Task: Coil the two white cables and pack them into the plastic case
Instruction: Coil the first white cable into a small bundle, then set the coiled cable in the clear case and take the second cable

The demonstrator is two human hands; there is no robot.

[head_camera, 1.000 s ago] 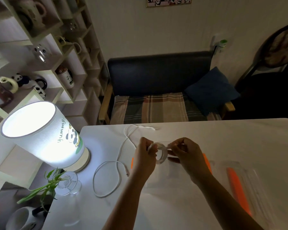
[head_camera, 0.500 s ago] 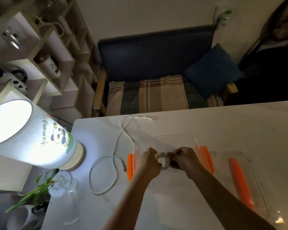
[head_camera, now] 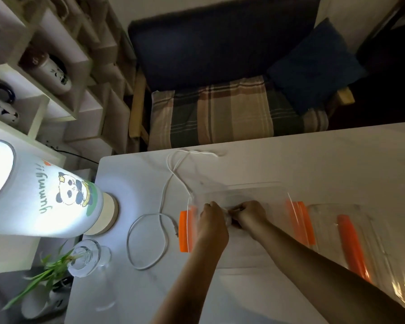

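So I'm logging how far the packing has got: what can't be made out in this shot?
- Coiled cable: head view, nearly all covered by the left hand and right hand; whether it rests in the plastic case is unclear.
- Loose cable: its connector is too small to identify.
- Case lid: cut off by the right edge, with glare.

Glossy clear plastic case [head_camera: 239,190]; smooth table [head_camera: 313,160]
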